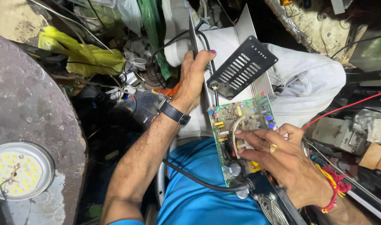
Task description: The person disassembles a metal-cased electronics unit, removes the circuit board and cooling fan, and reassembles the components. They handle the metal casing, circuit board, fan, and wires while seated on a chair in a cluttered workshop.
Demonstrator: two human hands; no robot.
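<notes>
My left hand [193, 77], with a black wristband, grips the edge of a white metal housing [228, 46] that rests on my lap. A black slotted vent plate [242, 66] lies tilted on that housing. My right hand [278, 160], wearing a gold ring and red and yellow wrist threads, rests on a green circuit board [240, 121]; its fingers touch a white wire loop and parts near the board's middle. A black cable [199, 179] runs from the board's lower end across my blue shirt.
A round LED lamp disc [15, 168] sits on a worn grey surface at lower left. Yellow plastic [80, 52], wires and scrap parts crowd the far side. A red wire [344, 107] and boxes [373, 156] lie at right.
</notes>
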